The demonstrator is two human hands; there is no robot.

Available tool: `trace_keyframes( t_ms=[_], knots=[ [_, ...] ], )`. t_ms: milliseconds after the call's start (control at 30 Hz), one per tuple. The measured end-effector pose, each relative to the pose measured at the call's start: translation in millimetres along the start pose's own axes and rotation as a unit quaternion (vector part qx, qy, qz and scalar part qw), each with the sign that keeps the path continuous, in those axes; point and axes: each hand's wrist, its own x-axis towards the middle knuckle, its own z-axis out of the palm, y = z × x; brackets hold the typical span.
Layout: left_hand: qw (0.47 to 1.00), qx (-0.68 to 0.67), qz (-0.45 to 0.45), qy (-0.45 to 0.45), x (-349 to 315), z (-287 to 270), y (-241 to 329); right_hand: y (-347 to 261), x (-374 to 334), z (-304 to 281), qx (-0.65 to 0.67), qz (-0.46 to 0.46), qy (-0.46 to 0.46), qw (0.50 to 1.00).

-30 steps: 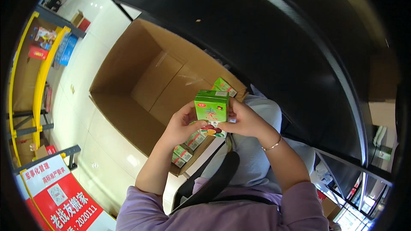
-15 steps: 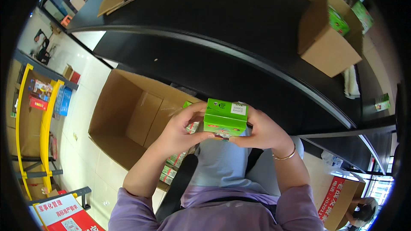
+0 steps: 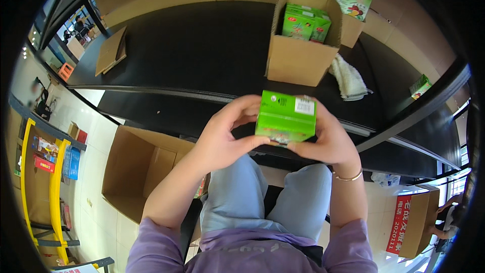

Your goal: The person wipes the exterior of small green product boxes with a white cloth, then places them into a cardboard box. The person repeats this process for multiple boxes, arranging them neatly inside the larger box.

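A small green printed box [image 3: 285,116] with a white label patch on its upper face is held between my two hands, in front of the shelf edge. My left hand [image 3: 222,136] grips its left side, thumb along the near lower edge. My right hand [image 3: 333,139], with a bracelet at the wrist, closes on the right side; some of its fingers are hidden behind the box. Beyond the box, on the black shelf [image 3: 202,45], stands an open cardboard carton [image 3: 298,65] containing several similar green boxes [image 3: 299,24].
Low at left stands a large open carton [image 3: 126,167]. A whitish towel [image 3: 349,80] lies right of the shelf carton, with another green box [image 3: 419,87] farther right. Flattened cardboard [image 3: 111,51] lies on the shelf's left. At lower right, a person [image 3: 447,220] is beside a carton [image 3: 422,222].
My view has swung, bringing the shelf carton nearer the middle. Both hands have carried the green box forward toward the shelf, still gripping it from both sides.
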Motion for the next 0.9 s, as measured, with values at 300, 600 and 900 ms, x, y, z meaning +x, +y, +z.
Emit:
trace_keyframes(
  t_ms=[300, 600, 900],
  knots=[
    [0.997, -0.062, 0.031, 0.039, 68.8, 25.8, -21.0, 26.2, 24.5, -39.3, 0.087, -0.041, 0.082, 0.992],
    [0.983, 0.088, 0.076, 0.144, 72.9, 40.7, -46.7, 46.9, 29.8, -28.4, -0.003, -0.064, 0.201, 0.978],
    [0.907, 0.238, 0.245, 0.245, 55.3, 64.6, -36.3, 41.4, 8.4, -49.7, -0.277, -0.182, 0.443, 0.833]
  ],
)
